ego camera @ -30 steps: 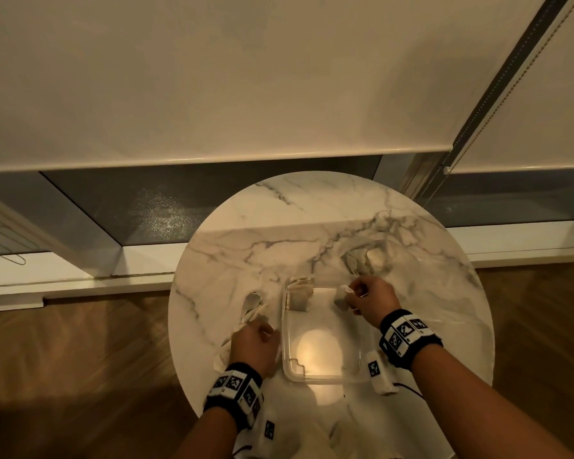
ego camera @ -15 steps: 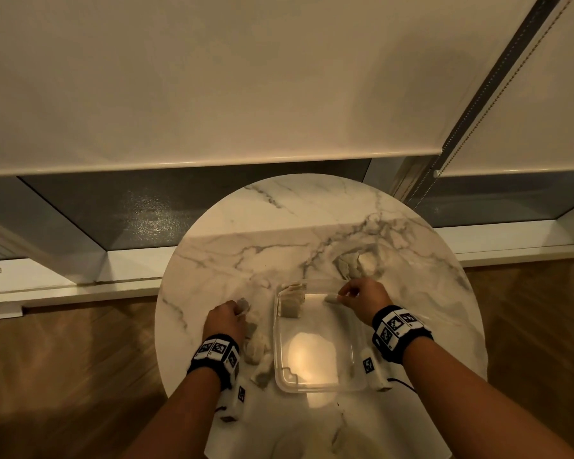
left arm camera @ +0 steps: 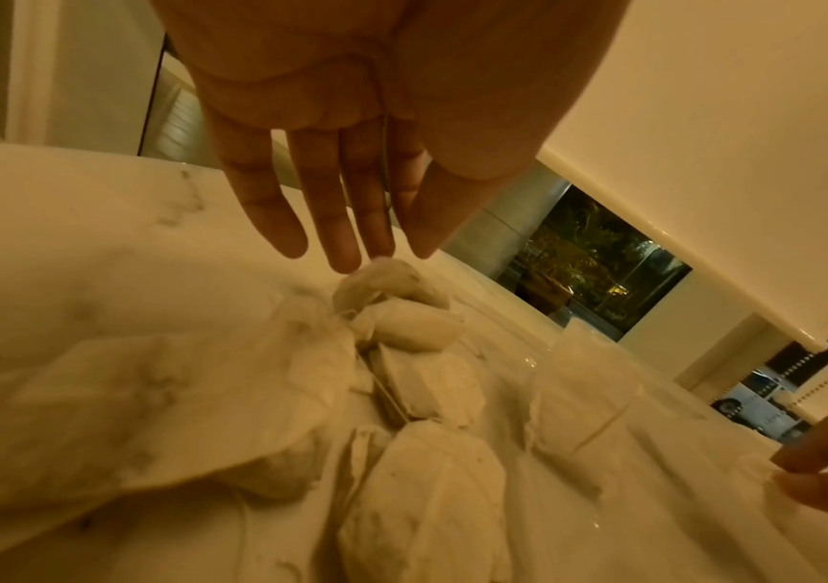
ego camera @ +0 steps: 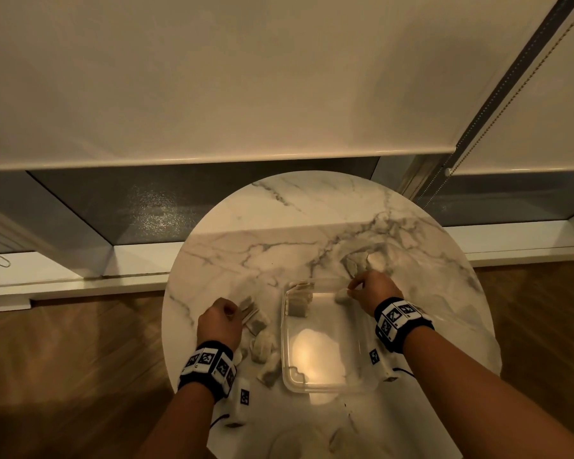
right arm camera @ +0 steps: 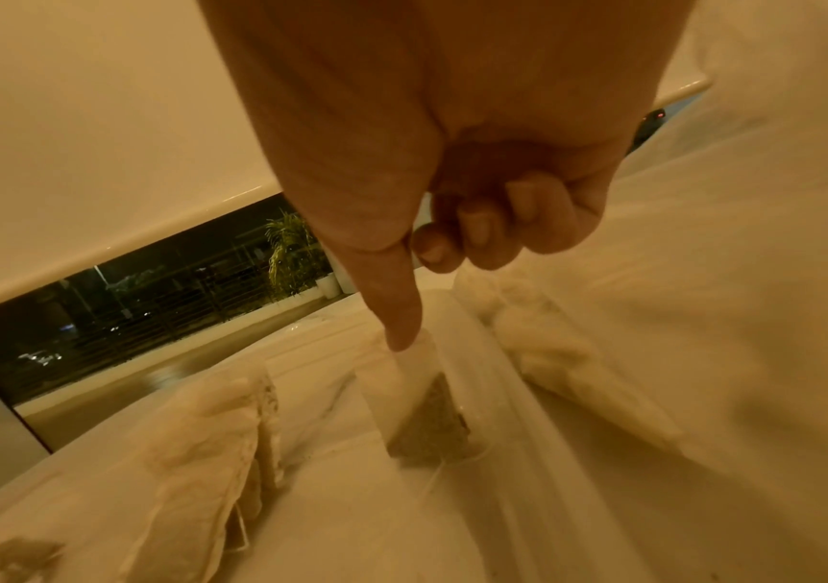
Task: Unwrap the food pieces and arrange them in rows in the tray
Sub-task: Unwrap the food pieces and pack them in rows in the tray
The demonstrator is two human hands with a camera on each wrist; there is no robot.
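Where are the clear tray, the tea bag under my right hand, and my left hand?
clear tray [ego camera: 325, 387], head view, near rim.
tea bag [right arm camera: 427, 418], right wrist view, pouch middle.
left hand [ego camera: 217, 324], head view, back of hand.

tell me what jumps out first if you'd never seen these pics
A clear plastic tray sits mid-table on a round marble table, with pale pieces standing in its far left corner. The right hand pinches another piece at the tray's far edge, while the left hand reaches open-fingered over a heap of pieces left of the tray.
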